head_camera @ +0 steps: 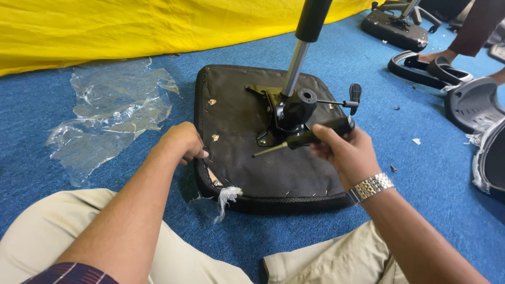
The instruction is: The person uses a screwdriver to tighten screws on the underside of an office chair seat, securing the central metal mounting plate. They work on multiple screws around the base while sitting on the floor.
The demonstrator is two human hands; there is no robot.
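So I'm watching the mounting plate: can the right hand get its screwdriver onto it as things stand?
Probably yes: the right hand holds the screwdriver just beside the plate, nothing between.

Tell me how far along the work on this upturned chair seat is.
Done: the seat lies underside up on the blue carpet, with the mechanism plate and gas cylinder standing on it, and clear plastic wrap lies aside. In hand: the left hand grips the seat edge; the right hand holds a screwdriver. Left: whether the plate's screws are tight cannot be seen.
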